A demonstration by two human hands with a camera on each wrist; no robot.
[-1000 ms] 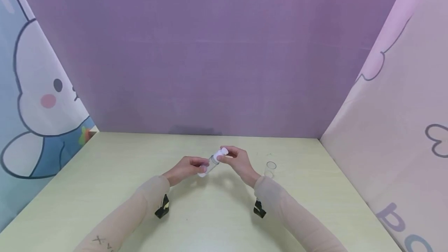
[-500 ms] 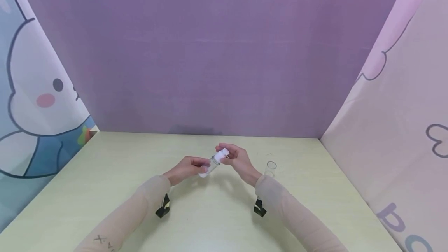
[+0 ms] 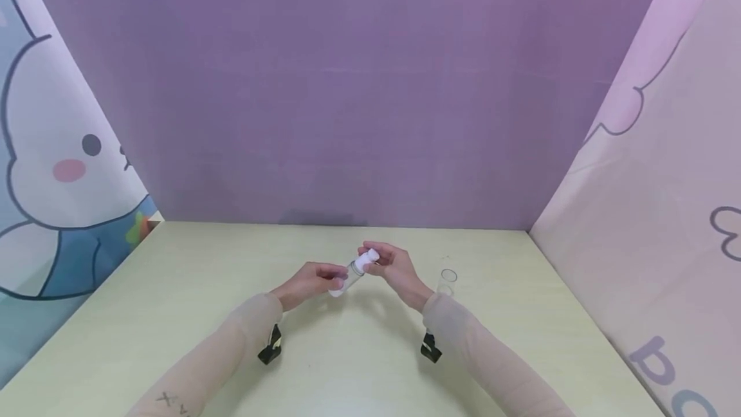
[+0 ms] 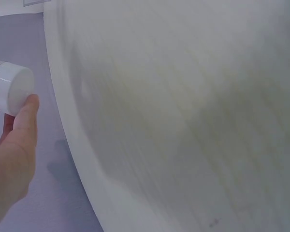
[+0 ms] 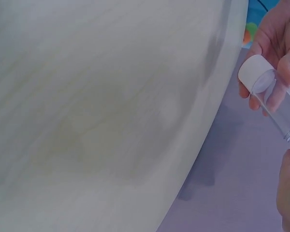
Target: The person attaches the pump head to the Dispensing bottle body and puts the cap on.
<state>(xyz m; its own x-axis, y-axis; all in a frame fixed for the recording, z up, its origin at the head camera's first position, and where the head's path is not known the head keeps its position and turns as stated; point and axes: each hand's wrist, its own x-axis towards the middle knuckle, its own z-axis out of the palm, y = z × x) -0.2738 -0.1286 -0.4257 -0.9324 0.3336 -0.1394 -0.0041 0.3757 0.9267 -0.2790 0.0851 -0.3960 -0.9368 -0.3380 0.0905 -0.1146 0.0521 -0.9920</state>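
A small clear bottle (image 3: 350, 277) with a white base and a white top (image 3: 366, 259) is held tilted above the table, its top toward the upper right. My left hand (image 3: 311, 281) grips the lower body near the base. In the left wrist view, a finger of that hand touches the edge of the white base (image 4: 13, 89). My right hand (image 3: 396, 270) holds the white top between thumb and fingers. The right wrist view shows the clear body (image 5: 282, 113) between both hands; the top is mostly out of frame there.
A transparent open-rimmed cylinder (image 3: 447, 280) stands on the pale table (image 3: 359, 365), just beyond my right sleeve. A purple panel (image 3: 359, 95) rises behind the table, with printed cartoon panels at both sides. Dark devices (image 3: 270, 345) hang beneath both wrists.
My right fingers loosened and lifted a little from the white top, then closed back toward it. The bottle shifted very slightly; my left hand kept its grip.
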